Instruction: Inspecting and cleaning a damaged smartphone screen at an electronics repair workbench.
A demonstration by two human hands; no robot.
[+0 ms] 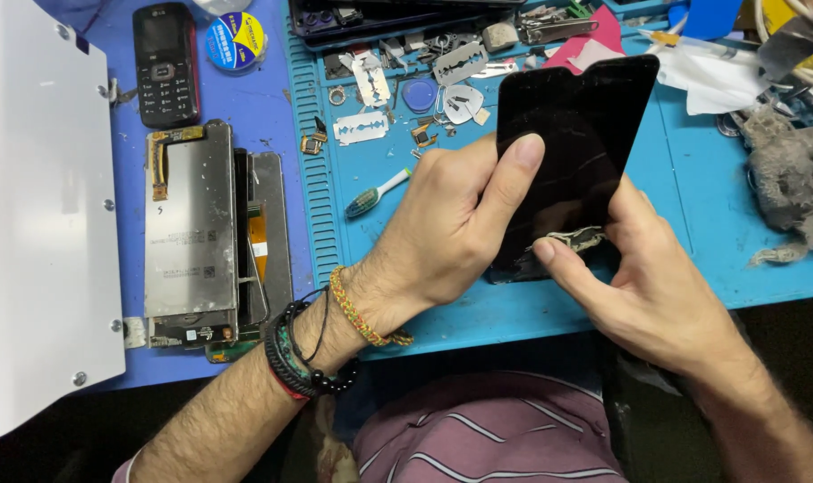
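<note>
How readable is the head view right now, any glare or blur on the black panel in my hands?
Head view: even overhead light, soft shadows under both hands. The black glass panel shows faint reflections but no harsh glare. The left hand and right hand are sharp; the white panel at the left edge is bright, nearly washed out. Frame edges bend slightly.

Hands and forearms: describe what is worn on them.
Both arms are bare to past the wrist, with no gloves or rings visible. The left hand has a stack at its wrist: a braided yellow-and-red bracelet, black cords, a black bead bracelet and a red band. The right hand wears nothing at its wrist.
</note>
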